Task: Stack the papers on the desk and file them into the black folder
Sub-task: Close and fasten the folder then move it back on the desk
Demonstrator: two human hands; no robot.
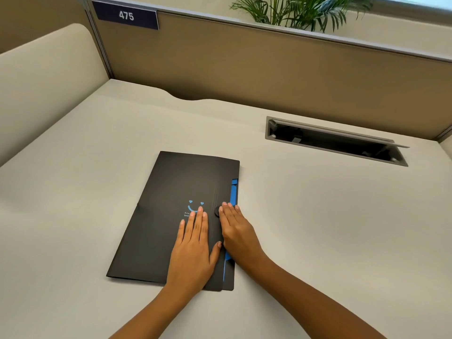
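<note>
Pressing flat with fingers spread, left hand (pixel 193 248) and right hand (pixel 236 231) rest on one black folder (pixel 159 216)

White numerals "475" on a dark blue plate (pixel 126 16) atop the partition beyond the table's far left corner; small print on the black folder (pixel 171 206) is partly hidden, unreadable.

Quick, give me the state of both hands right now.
Left hand: open, palm flat on the closed black folder, holding nothing.
Right hand: open, fingers flat on the folder's right edge by the round clasp.
</note>
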